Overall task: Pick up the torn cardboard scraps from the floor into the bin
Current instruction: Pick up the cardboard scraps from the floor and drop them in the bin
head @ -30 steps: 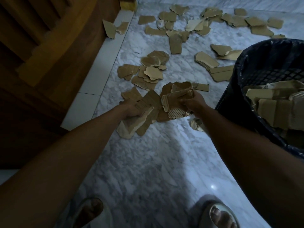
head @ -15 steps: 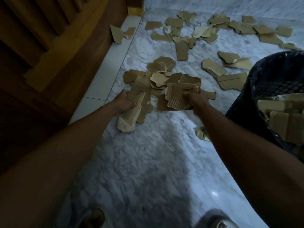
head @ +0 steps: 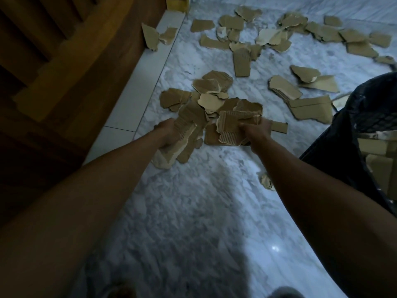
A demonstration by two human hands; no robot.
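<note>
Stretching from the near edge to the far wall, the marble floor (head: 193, 211) carries everything, with a wooden stair (head: 53, 61) and its pale skirting (head: 148, 82) along the left side. At the right edge stands the bin (head: 365, 134), dark-lined with a mesh wall, already holding some cardboard; only part of it is in view.

Torn cardboard scraps (head: 300, 46) lie scattered across the far floor, well apart from the bin's mouth, and a denser heap (head: 212, 91) sits just beyond the hands. One small scrap (head: 266, 181) lies beside the right forearm, near the bin's foot, and two more (head: 159, 36) lean on the skirting.

The left hand (head: 166, 134) grips a long bundle of pieces (head: 182, 138) whose lower end droops toward the floor. The right hand (head: 254, 130) clutches a thick, crumpled wad (head: 234, 127), fingers curled round it.

Both handfuls look overfull, and that is the likely trouble. The left bundle is held near its top, so the hanging pieces could slide out on the way across. The right wad is made of loose, stiff sheets; any slackening of the squeeze may let the outer ones fan out and fall. The bin sits off to the right and partly out of sight, so a hurried swing could catch its rim and spill scraps outside. Dim light may also hide the small scrap by the bin.
</note>
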